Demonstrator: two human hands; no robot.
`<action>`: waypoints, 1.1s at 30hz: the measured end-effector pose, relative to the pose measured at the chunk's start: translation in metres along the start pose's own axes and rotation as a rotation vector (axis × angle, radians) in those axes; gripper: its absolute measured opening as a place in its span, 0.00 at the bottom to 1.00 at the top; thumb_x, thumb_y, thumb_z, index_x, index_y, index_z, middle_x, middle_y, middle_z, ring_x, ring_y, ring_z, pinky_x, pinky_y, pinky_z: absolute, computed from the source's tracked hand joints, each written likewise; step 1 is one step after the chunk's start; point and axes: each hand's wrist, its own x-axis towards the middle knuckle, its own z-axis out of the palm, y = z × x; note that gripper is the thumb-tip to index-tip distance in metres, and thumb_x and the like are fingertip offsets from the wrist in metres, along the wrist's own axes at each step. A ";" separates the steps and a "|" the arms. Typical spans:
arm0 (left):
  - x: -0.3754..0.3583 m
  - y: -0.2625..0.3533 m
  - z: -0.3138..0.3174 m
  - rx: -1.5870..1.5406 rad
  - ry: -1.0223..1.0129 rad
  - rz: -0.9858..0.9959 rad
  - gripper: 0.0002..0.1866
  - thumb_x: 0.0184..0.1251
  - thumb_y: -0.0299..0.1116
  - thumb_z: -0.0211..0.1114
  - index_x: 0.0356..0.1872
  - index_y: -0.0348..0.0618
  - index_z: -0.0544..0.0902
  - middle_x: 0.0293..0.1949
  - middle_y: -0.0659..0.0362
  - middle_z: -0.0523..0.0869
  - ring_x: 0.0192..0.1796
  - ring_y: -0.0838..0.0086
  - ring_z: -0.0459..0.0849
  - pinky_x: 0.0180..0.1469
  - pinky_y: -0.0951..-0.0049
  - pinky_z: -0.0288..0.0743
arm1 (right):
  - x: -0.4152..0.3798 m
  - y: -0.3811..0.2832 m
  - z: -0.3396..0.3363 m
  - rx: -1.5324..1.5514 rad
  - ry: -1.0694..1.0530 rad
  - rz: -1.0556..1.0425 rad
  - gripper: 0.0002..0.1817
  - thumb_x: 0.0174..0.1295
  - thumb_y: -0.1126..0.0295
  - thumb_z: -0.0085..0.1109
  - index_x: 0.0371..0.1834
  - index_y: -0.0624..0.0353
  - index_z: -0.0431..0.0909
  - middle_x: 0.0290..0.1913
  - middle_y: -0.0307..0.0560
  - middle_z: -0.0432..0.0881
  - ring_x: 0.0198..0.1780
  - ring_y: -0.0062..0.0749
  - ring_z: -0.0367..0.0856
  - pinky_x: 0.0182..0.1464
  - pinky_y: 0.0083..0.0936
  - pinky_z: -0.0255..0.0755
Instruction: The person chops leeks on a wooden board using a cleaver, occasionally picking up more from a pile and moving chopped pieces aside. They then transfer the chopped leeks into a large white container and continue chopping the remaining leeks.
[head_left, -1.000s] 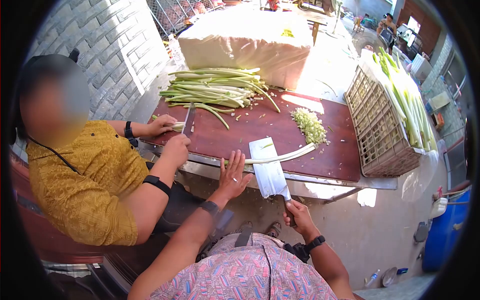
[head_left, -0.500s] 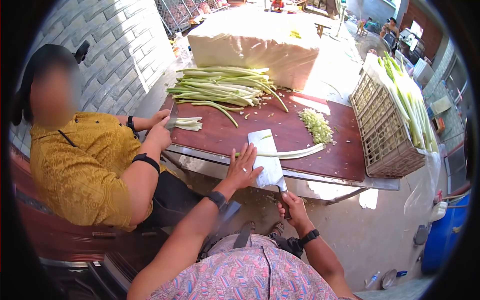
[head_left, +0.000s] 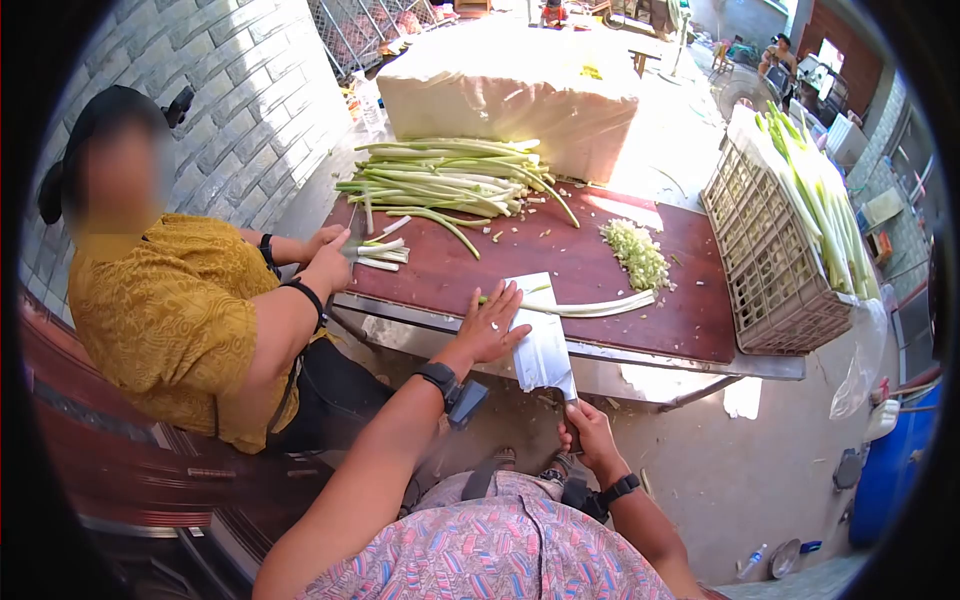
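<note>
Steel-bladed, the cleaver [head_left: 543, 345] is gripped by its handle in the closed right hand [head_left: 592, 437], its blade reaching over the near edge of the red-brown board [head_left: 690, 325]. One long scallion [head_left: 605, 307] is seen across the blade, its green end met by the left hand [head_left: 488, 328], which is held open; whether it is pinched cannot be told. Chopped scallion [head_left: 636, 253] is heaped beyond, left of a plastic crate [head_left: 775, 255]. Cut stalks [head_left: 382, 252] are worked by a co-worker [head_left: 190, 320].
</note>
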 end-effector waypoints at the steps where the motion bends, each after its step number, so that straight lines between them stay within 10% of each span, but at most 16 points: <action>1: 0.000 0.000 -0.001 -0.003 -0.014 -0.005 0.40 0.74 0.60 0.44 0.76 0.40 0.56 0.79 0.51 0.51 0.81 0.59 0.45 0.76 0.42 0.35 | -0.001 0.001 0.001 0.003 0.007 0.008 0.10 0.71 0.63 0.55 0.48 0.57 0.77 0.26 0.37 0.78 0.21 0.17 0.74 0.23 0.18 0.71; 14: 0.006 0.009 -0.006 0.105 -0.053 -0.056 0.40 0.73 0.57 0.49 0.76 0.39 0.56 0.79 0.50 0.52 0.81 0.60 0.45 0.76 0.42 0.35 | 0.048 -0.013 0.051 -0.012 -0.094 -0.001 0.09 0.72 0.63 0.55 0.45 0.55 0.78 0.24 0.35 0.78 0.22 0.15 0.73 0.23 0.17 0.70; 20: 0.019 -0.003 0.025 -0.071 0.408 0.108 0.15 0.63 0.38 0.65 0.51 0.51 0.84 0.60 0.60 0.82 0.70 0.61 0.70 0.72 0.43 0.49 | 0.045 -0.016 0.050 -0.017 -0.081 -0.003 0.09 0.73 0.63 0.54 0.46 0.55 0.77 0.25 0.37 0.78 0.21 0.16 0.73 0.21 0.16 0.68; 33: 0.042 -0.007 -0.008 -0.090 0.425 0.154 0.05 0.60 0.35 0.65 0.36 0.50 0.85 0.41 0.61 0.83 0.51 0.62 0.79 0.58 0.53 0.64 | -0.106 -0.045 -0.028 -0.397 0.033 -0.058 0.18 0.66 0.69 0.59 0.59 0.61 0.78 0.23 0.35 0.78 0.19 0.14 0.72 0.20 0.15 0.63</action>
